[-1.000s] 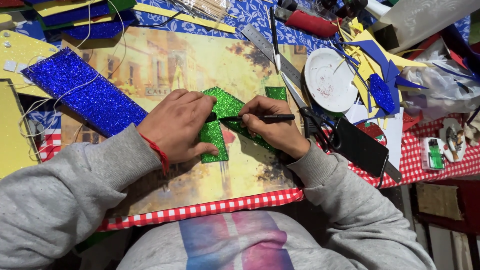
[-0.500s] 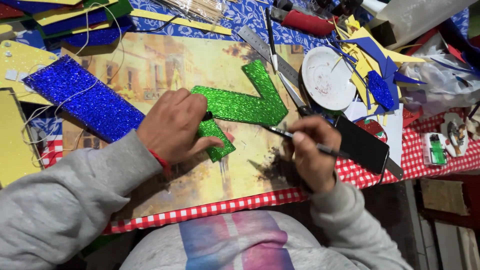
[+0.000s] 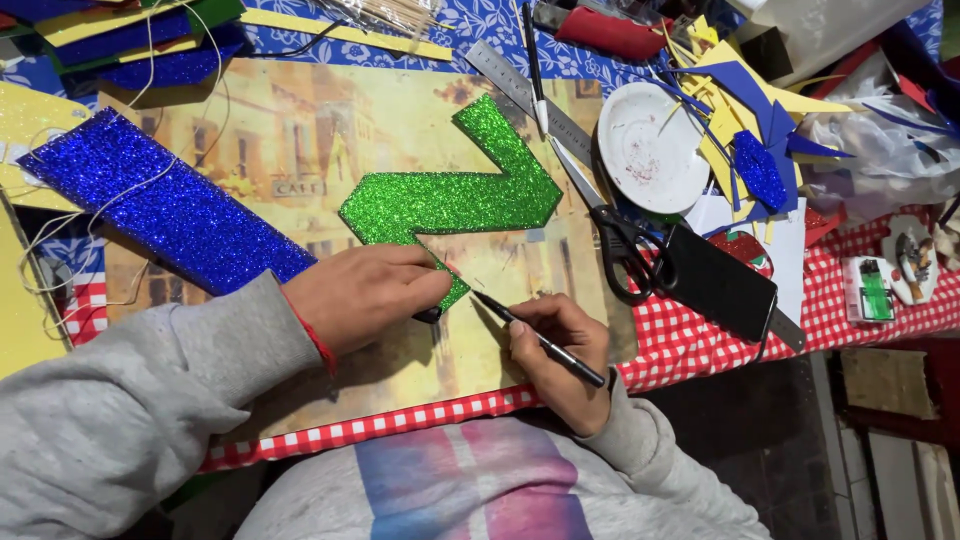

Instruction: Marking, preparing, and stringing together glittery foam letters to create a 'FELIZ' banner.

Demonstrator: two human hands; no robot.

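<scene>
A green glitter foam shape, cut like a zigzag numeral, lies on a yellow picture mat. My left hand presses flat on the lower end of the shape, its fingers covering that end. My right hand holds a thin black pen just right of the left hand. The pen's tip points at the shape's lower edge.
A blue glitter foam strip lies to the left. A metal ruler, black-handled scissors, a white plate, a black phone and foam scraps crowd the right. Red checked cloth covers the table edge.
My right hand has drawn back from over the green shape toward my body with the pen, uncovering the whole shape. My left hand slid down to the shape's lower end.
</scene>
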